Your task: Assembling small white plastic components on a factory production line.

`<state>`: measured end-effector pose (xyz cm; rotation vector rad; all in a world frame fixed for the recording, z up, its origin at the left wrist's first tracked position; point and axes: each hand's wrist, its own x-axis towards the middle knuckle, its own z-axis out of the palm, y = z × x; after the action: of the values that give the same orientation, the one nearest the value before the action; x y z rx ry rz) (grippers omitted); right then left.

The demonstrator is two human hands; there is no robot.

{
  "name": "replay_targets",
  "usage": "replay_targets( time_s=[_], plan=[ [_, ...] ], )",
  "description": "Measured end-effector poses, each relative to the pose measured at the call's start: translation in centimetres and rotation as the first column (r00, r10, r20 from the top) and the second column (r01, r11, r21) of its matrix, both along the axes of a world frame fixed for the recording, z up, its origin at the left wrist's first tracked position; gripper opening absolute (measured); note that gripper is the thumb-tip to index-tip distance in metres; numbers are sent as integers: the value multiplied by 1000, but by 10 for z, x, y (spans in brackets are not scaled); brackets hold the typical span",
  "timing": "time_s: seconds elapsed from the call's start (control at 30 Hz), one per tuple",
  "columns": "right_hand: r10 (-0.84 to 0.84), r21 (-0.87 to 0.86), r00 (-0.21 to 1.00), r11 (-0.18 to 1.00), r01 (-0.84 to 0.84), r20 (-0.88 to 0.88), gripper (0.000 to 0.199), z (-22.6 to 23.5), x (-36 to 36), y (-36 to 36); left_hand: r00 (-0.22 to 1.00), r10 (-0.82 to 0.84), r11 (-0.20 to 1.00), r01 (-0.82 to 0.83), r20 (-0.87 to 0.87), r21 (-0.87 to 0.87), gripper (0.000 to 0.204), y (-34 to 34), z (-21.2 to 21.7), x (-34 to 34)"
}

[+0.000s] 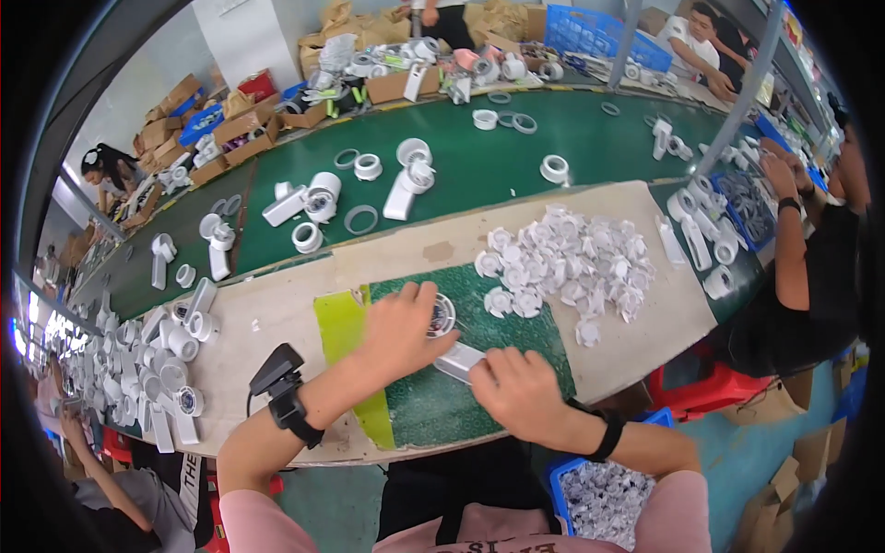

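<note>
A white plastic device with a round head and a flat handle (pixel 456 361), like a small handheld fan, lies on the green mat (pixel 424 412) in front of me. My left hand (pixel 402 330) grips its round head (pixel 444 316), which shows dark parts inside a white ring. My right hand (pixel 519 391) has its fingers closed around the end of the handle. Just beyond the mat, to the right, spreads a heap of small white plastic caps (pixel 581 263). My fingers hide part of the device.
Many similar white devices (pixel 166 373) are piled on the left of the table. Behind it, a green conveyor (pixel 479 166) carries more devices and grey rings (pixel 360 219). A blue crate of small white parts (pixel 604 498) stands below the table's edge. Other people work on both sides.
</note>
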<state>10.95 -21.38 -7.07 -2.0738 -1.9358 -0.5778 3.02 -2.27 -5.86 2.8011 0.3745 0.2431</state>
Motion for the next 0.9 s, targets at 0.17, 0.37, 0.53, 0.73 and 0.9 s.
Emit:
replay_targets(
  time_s=[0.17,0.37,0.53,0.73,0.9],
  plan=[
    [84,100,882,994,-42,-463,25,-2,-16,-15,983,-10,996,-6,185,86,51,-10,6,-21],
    [-230,35,877,963,269,-421,18,5,65,-42,991,75,996,-80,113,41,53,-6,2,-35],
    [-544,-299,822,823,483,-168,29,9,81,-71,964,50,912,61,259,-405,51,0,-8,-47],
    [-469,-299,856,867,399,-217,35,-12,94,-72,968,84,675,119,237,-728,59,0,-11,-50],
    [-369,-255,879,920,298,-301,35,-12,102,-78,987,43,727,77,158,-682,60,-8,4,-45]
  ],
)
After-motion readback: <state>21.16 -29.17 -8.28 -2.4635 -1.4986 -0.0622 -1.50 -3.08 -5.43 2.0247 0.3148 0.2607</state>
